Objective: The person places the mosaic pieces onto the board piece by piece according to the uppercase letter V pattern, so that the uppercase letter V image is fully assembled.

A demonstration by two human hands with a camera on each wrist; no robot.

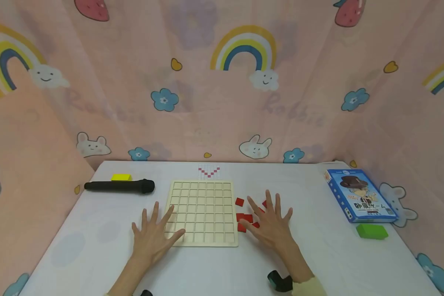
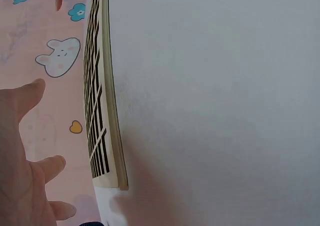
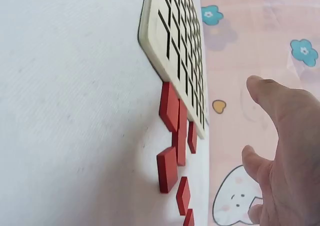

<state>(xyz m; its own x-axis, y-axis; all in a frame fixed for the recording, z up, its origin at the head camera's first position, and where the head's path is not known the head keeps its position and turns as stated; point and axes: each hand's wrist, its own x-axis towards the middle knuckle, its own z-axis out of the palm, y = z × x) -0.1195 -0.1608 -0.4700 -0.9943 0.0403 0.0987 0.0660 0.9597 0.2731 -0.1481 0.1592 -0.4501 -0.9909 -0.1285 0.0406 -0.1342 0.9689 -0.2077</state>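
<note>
A pale wooden grid board (image 1: 205,243) lies flat on the white table, its squares bare. My left hand (image 1: 151,234) is spread over the board's left edge, thumb and index finger overlapping it in the head view and nothing held. Just right of the board several red square tiles (image 1: 239,202) lie scattered. Above them hovers my right hand (image 1: 271,224), fingers spread, partly hiding some tiles. In the right wrist view the red tiles (image 3: 167,169) lie along the board's edge, apart from the raised right hand (image 3: 287,146).
Behind the board is a small pattern card (image 1: 209,172) with red squares in a V. A black microphone (image 1: 120,186) and a yellow block (image 1: 121,177) lie back left. On the right are a blue game box (image 1: 360,195) and a green block (image 1: 371,231).
</note>
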